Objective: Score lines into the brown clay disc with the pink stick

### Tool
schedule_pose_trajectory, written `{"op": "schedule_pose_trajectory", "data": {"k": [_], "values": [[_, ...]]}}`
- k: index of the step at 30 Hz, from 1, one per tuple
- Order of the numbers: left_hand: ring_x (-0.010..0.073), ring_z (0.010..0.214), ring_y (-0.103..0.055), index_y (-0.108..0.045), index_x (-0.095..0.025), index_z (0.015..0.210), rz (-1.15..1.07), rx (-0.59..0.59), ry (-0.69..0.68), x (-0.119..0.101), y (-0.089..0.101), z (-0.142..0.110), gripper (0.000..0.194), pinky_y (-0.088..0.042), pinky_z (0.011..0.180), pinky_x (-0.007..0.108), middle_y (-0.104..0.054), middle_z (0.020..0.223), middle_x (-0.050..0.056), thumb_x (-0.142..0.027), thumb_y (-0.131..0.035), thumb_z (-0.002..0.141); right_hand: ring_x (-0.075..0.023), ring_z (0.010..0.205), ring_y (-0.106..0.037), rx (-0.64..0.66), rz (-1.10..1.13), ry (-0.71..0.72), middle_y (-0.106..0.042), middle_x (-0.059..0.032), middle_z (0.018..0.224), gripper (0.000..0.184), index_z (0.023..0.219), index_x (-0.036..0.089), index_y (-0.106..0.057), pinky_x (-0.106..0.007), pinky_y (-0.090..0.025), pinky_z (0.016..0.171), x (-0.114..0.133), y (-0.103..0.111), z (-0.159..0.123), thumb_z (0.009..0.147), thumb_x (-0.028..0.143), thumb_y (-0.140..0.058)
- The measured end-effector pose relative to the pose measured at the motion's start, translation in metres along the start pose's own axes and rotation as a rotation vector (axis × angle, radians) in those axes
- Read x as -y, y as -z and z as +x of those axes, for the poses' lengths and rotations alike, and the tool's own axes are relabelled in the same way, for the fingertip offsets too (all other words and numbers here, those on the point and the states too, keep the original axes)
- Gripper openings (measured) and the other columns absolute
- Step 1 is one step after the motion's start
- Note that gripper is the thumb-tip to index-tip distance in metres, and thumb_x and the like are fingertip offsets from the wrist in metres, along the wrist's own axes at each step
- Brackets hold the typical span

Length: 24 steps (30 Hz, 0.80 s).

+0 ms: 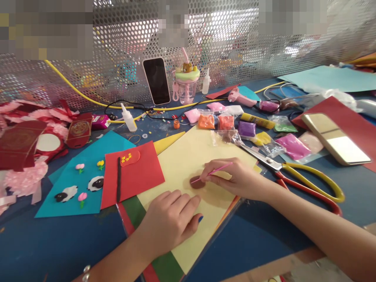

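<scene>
Brown clay [196, 186] within the cream sheet's [188, 156] edges looks soft, best held by its rim; right hand [230, 176] pinches a pink stick [221, 167], left hand [173, 217] rests loosely curled, seemingly empty.

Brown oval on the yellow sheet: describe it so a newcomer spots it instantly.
On the blue table, find the large pale yellow sheet. On it, beside the right hand, lies a small brown oval with a pink stick across it. It is bare, unlike the bagged packets near the sheet's far edge.
</scene>
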<state>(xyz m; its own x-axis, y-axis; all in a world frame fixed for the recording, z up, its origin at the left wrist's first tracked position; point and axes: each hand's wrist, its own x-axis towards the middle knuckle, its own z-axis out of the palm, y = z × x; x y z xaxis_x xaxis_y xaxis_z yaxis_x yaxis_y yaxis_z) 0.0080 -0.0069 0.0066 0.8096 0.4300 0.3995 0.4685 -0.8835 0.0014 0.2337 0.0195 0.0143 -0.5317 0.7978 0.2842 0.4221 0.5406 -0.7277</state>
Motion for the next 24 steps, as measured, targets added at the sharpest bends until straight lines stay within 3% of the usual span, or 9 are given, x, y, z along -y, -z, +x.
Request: {"op": "schedule_pose_trajectory", "data": {"k": [24], "values": [[0.0182, 0.06, -0.055, -0.063, -0.011, 0.098, -0.001, -0.002, -0.001, -0.0001, 0.0, 0.0004, 0.028, -0.042, 0.052, 0.031, -0.063, 0.068, 0.003, -0.021, -0.037, 0.093, -0.0141, 0.086, -0.067, 0.047, 0.007, -0.003, -0.072, -0.004, 0.09, 0.017, 0.095, 0.02, -0.065, -0.031, -0.052, 0.09, -0.0023, -0.0026, -0.0003, 0.092, 0.017, -0.049]]}}
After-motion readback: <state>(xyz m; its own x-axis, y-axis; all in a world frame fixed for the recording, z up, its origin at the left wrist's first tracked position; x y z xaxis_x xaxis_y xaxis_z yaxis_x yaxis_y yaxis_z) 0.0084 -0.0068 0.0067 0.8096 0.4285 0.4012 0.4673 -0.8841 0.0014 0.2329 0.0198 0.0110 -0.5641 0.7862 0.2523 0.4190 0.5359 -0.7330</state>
